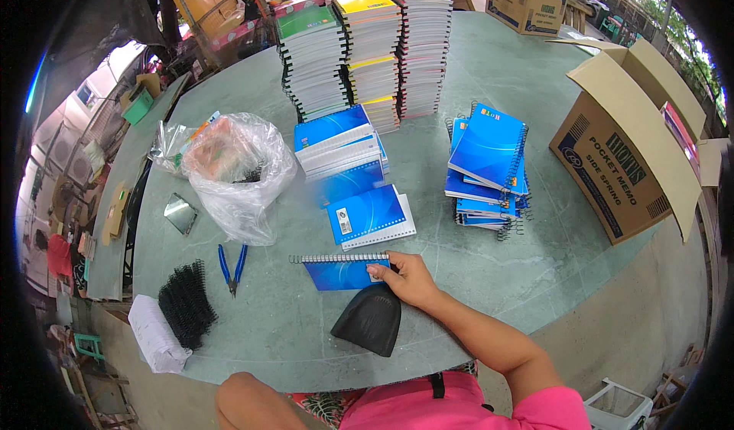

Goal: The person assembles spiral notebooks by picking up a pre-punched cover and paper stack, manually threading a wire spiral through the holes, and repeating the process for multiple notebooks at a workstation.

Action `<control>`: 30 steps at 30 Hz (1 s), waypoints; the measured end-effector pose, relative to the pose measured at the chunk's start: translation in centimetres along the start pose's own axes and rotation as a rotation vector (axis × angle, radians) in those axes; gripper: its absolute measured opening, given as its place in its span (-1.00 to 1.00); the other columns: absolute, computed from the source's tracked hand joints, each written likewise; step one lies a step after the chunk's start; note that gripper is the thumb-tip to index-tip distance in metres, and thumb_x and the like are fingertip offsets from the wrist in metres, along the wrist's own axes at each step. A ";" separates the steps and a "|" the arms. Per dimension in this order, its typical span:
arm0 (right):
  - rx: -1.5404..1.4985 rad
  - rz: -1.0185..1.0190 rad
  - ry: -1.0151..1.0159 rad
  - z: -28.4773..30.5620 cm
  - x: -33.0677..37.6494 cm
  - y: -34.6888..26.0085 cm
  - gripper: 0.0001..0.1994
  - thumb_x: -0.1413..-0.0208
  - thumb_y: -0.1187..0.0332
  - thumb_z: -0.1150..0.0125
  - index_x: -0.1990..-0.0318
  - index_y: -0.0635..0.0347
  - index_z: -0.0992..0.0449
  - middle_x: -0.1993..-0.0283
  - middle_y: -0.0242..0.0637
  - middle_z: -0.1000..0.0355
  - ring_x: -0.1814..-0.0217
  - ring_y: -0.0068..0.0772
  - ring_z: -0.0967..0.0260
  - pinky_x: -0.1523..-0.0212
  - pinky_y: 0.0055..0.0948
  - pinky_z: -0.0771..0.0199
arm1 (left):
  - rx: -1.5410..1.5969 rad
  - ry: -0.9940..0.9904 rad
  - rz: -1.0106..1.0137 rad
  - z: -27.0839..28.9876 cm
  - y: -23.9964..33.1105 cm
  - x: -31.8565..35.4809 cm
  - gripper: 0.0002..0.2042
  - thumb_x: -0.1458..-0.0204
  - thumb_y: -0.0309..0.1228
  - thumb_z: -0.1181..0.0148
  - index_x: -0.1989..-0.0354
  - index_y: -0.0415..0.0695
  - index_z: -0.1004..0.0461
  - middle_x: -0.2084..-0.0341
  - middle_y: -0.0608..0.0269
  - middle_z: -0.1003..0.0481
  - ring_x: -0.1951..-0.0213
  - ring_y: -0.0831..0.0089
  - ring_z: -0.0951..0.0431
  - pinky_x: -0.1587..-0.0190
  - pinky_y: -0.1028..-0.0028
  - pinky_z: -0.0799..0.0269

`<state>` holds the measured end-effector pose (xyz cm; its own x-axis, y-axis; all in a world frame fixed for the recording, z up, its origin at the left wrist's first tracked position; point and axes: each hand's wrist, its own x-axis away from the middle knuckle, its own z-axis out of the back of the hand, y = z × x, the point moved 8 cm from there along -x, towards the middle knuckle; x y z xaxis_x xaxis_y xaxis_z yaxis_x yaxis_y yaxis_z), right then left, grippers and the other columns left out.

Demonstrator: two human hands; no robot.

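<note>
My right hand [410, 279] is closed on the right end of a small blue notebook [340, 275], thumb on its cover. A thin wire coil [306, 259] runs along the notebook's top edge and sticks out past its left end. Just below lies a black dome-shaped piece [368, 321], close to my wrist. Beyond the notebook is an uncoiled blue notebook [368, 217] with punched holes along its edge, partly over white pages. My left hand is out of sight; some bare skin shows at the lower edge.
Left of me lie blue-handled cutting pliers [233, 271], a bundle of black coils [187, 304] and a clear plastic bag [241, 178]. Coiled blue notebooks [489, 151] are piled right. Tall notebook stacks [367, 55] stand at the back, an open carton [612, 162] far right.
</note>
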<state>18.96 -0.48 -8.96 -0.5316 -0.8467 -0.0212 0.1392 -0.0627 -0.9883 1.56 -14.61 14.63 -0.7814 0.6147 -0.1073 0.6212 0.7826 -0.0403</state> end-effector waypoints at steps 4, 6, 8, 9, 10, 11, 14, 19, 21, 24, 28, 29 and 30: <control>0.022 0.019 -0.008 -0.1 0.0 -0.5 -0.72 0.00 0.22 -0.23 0.45 0.31 -0.48 0.58 -0.11 -0.41 0.57 -0.42 -0.32 0.51 -0.40 -0.26 | -0.033 -0.023 -0.027 0.0 -0.3 0.0 0.06 0.13 0.10 -0.16 -0.21 -0.56 0.29 -0.22 -0.16 0.02 -0.23 0.29 -0.07 -0.24 0.45 0.03; 0.004 0.050 -0.008 0.0 0.2 -1.6 -0.76 0.01 0.25 -0.23 0.39 0.29 -0.51 0.50 -0.11 -0.44 0.50 -0.40 -0.36 0.45 -0.42 -0.30 | -0.048 0.006 -0.018 -0.5 0.4 0.1 0.04 0.11 0.10 -0.14 -0.21 -0.56 0.29 -0.23 -0.17 0.04 -0.24 0.28 -0.06 -0.24 0.44 0.04; -0.027 0.103 0.018 0.2 0.1 -2.3 -0.78 0.02 0.29 -0.24 0.32 0.28 -0.52 0.42 -0.12 -0.47 0.43 -0.39 -0.39 0.38 -0.44 -0.33 | -0.019 0.053 -0.022 -1.0 1.0 0.1 0.03 0.08 0.11 -0.11 -0.21 -0.56 0.29 -0.23 -0.19 0.05 -0.24 0.26 -0.05 -0.25 0.41 0.05; -0.049 0.139 0.043 0.2 0.1 -2.3 -0.78 0.02 0.31 -0.24 0.29 0.28 -0.53 0.38 -0.13 -0.47 0.40 -0.39 -0.40 0.34 -0.45 -0.34 | 0.004 -0.059 -0.132 -1.5 1.5 0.0 0.01 0.06 0.11 -0.09 -0.21 -0.55 0.30 -0.23 -0.19 0.06 -0.25 0.24 -0.05 -0.25 0.40 0.06; -0.072 0.176 0.062 0.2 0.0 -2.4 -0.78 0.03 0.33 -0.24 0.26 0.27 -0.53 0.34 -0.14 -0.48 0.36 -0.39 -0.41 0.31 -0.46 -0.35 | 0.025 -0.172 -0.248 -1.5 1.6 -0.1 0.00 0.05 0.11 -0.07 -0.21 -0.55 0.30 -0.24 -0.19 0.06 -0.25 0.23 -0.04 -0.25 0.38 0.06; -0.087 0.142 0.063 0.1 0.1 -2.0 -0.78 0.03 0.34 -0.25 0.25 0.27 -0.53 0.32 -0.15 -0.49 0.34 -0.39 -0.41 0.29 -0.47 -0.36 | 0.023 -0.240 -0.300 -1.5 1.1 0.2 0.00 0.04 0.11 -0.06 -0.21 -0.54 0.30 -0.24 -0.19 0.07 -0.25 0.21 -0.04 -0.25 0.37 0.07; -0.147 0.041 0.063 0.2 0.0 -0.7 -0.77 0.04 0.37 -0.25 0.23 0.27 -0.53 0.29 -0.18 -0.49 0.29 -0.39 -0.42 0.25 -0.47 -0.36 | 0.033 -0.289 -0.266 -1.4 0.4 0.3 -0.07 0.05 0.05 -0.08 -0.19 -0.49 0.23 -0.21 -0.15 0.02 -0.23 0.19 -0.06 -0.23 0.34 0.04; -0.145 0.063 0.075 0.6 0.0 -1.1 -0.77 0.05 0.37 -0.26 0.22 0.25 -0.53 0.32 -0.18 -0.48 0.28 -0.41 -0.40 0.25 -0.45 -0.35 | -0.158 -0.203 -0.127 -1.8 0.8 0.2 -0.24 0.10 -0.10 -0.14 -0.13 -0.38 0.04 -0.12 -0.07 -0.10 -0.15 0.17 -0.15 -0.16 0.30 -0.04; -0.098 0.103 0.094 0.6 0.0 -1.4 -0.78 0.06 0.38 -0.26 0.24 0.24 -0.54 0.33 -0.19 -0.47 0.29 -0.37 -0.40 0.25 -0.44 -0.35 | -0.400 -0.158 -0.117 -2.0 1.4 0.3 -0.31 0.12 -0.16 -0.16 -0.10 -0.34 -0.03 -0.09 -0.04 -0.15 -0.13 0.16 -0.19 -0.13 0.29 -0.08; 0.137 0.262 0.133 0.8 0.1 -3.7 -0.78 0.09 0.40 -0.29 0.26 0.27 -0.54 0.34 -0.24 -0.47 0.27 -0.36 -0.40 0.22 -0.46 -0.36 | -1.003 -0.125 -0.255 -3.3 4.9 1.5 -0.39 0.15 -0.25 -0.20 -0.07 -0.27 -0.15 -0.04 0.01 -0.23 -0.08 0.14 -0.24 -0.09 0.26 -0.13; 0.199 0.279 0.154 2.3 0.5 -2.9 -0.81 0.10 0.38 -0.26 0.30 0.21 -0.55 0.33 -0.19 -0.47 0.34 -0.19 -0.40 0.31 -0.38 -0.37 | -2.343 0.457 -0.791 -1.3 14.3 2.4 -0.49 0.19 -0.38 -0.25 -0.02 -0.18 -0.30 0.03 0.07 -0.33 -0.03 0.12 -0.31 -0.04 0.23 -0.20; 0.161 0.288 0.123 1.5 0.4 -2.5 -0.82 0.09 0.38 -0.25 0.29 0.21 -0.55 0.34 -0.19 -0.47 0.35 -0.20 -0.41 0.32 -0.38 -0.37 | -2.612 0.790 -0.842 1.3 16.9 3.4 -0.51 0.19 -0.41 -0.26 0.00 -0.16 -0.33 0.05 0.09 -0.35 -0.01 0.12 -0.33 -0.02 0.23 -0.22; 0.117 0.251 0.170 1.9 0.4 -3.1 -0.83 0.06 0.44 -0.20 0.27 0.24 -0.55 0.36 -0.17 -0.48 0.44 -0.34 -0.44 0.40 -0.43 -0.40 | -2.792 1.065 -0.758 4.7 19.7 3.9 -0.53 0.22 -0.40 -0.28 0.04 -0.14 -0.36 0.09 0.08 -0.36 0.02 0.12 -0.35 0.01 0.25 -0.22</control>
<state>19.85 -1.64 -5.67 -0.5992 -0.7436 -0.2969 0.3733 0.0686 -0.9252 10.98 2.73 8.78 -0.8727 -0.1488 -0.4650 -0.0076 -0.9482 0.3177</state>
